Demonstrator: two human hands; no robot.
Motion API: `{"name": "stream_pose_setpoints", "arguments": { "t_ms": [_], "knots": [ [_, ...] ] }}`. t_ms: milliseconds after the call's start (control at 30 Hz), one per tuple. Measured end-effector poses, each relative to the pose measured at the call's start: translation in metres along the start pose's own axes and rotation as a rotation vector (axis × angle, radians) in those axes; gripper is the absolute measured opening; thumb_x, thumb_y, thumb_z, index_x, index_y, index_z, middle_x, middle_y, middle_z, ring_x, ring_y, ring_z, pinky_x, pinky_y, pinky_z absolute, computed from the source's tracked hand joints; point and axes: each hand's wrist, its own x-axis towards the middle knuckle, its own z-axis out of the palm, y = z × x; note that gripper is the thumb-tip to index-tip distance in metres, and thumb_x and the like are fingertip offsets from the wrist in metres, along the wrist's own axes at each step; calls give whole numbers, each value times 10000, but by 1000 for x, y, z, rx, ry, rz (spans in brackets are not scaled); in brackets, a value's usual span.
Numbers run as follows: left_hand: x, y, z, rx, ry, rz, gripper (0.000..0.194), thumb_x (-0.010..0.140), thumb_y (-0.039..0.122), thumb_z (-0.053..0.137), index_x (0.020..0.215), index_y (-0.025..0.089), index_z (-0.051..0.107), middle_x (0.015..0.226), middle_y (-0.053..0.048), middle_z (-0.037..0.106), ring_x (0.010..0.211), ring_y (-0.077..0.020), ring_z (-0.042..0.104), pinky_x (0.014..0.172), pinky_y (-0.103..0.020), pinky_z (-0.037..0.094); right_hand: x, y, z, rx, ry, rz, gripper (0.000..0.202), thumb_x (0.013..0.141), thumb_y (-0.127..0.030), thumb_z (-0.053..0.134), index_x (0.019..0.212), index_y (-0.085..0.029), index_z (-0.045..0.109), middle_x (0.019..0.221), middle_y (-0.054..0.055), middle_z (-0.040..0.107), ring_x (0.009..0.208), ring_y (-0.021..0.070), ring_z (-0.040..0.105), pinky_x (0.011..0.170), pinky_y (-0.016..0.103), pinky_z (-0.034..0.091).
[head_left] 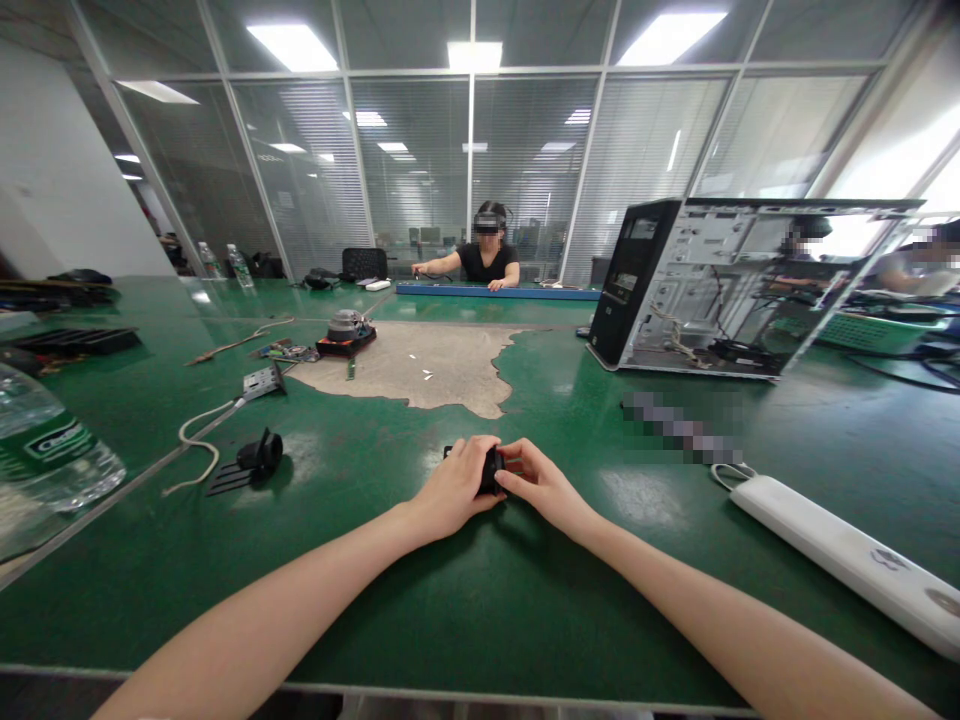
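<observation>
A small black object [490, 474] is held between my two hands above the green table [450, 600], and its kind cannot be made out because my fingers cover most of it. My left hand [459, 482] wraps over its top and left side, fingers closed round it. From the right, my right hand [541, 484] pinches its edge between thumb and fingers. To the left lies a black plastic part [260, 453] with a round end and several flat prongs. Beyond it, a metal bracket [262, 383] rests beside a pale cord [196, 440].
An open computer case [637, 290] stands at right, with a white power strip [840, 555] nearer me. A water bottle [52, 440] is at left. A fan-like cooler [347, 330] sits beside a bare patch [435, 365]. Across the table sits a person [487, 262].
</observation>
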Motion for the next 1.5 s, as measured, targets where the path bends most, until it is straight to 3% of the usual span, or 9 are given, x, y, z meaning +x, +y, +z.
{"name": "stream_pose_setpoints", "arguments": {
  "t_ms": [233, 433, 633, 767, 967, 1300, 1500],
  "knots": [
    [-1, 0, 0, -8, 9, -3, 568, 714, 249, 606, 1179, 227, 280, 1168, -77, 429, 987, -237, 449, 822, -416, 411, -1, -4, 0, 46, 30, -4, 242, 704, -357, 609, 821, -213, 453, 826, -11, 522, 795, 140, 549, 678, 278, 477],
    [0, 0, -1, -5, 7, -12, 566, 720, 265, 603, 1182, 228, 277, 1154, -73, 436, 988, -235, 446, 825, -411, 414, 1, 1, 0, 0, 38, 5, 281, 715, -352, 597, 919, -210, 465, 927, 26, 527, 850, 152, 540, 725, 303, 471],
    [-1, 0, -1, -8, -7, -13, 588, 718, 237, 598, 1198, 219, 259, 1196, -76, 415, 995, -231, 435, 835, -403, 409, -1, -1, -1, 38, -14, -28, 241, 704, -309, 620, 864, -214, 466, 902, 1, 523, 848, 142, 542, 716, 278, 465],
    [0, -1, 0, -10, 1, -17, 563, 715, 252, 602, 1178, 217, 283, 1168, -75, 431, 978, -230, 441, 824, -396, 414, -1, -3, 0, 48, 21, -21, 210, 720, -327, 599, 840, -211, 471, 834, -10, 510, 771, 129, 543, 669, 270, 469],
    [1, 0, 0, 0, 1, -21, 574, 710, 266, 615, 1175, 212, 282, 1143, -72, 440, 969, -229, 439, 817, -389, 418, 1, 0, 0, 0, 42, 7, 295, 711, -344, 604, 933, -206, 468, 937, 32, 525, 852, 151, 536, 725, 303, 472],
    [0, -1, 1, 0, 5, -17, 570, 710, 255, 611, 1174, 215, 282, 1159, -71, 432, 964, -226, 436, 816, -388, 414, 0, -1, -1, 74, 24, 3, 229, 704, -325, 616, 821, -205, 461, 810, -8, 535, 762, 140, 555, 668, 290, 473],
    [0, -1, 0, -1, -1, -24, 563, 713, 265, 613, 1169, 211, 287, 1148, -74, 436, 974, -229, 436, 819, -389, 414, 1, 0, -1, 23, 48, 26, 278, 706, -320, 609, 920, -201, 476, 929, 27, 532, 840, 155, 548, 729, 315, 466]
  ]
}}
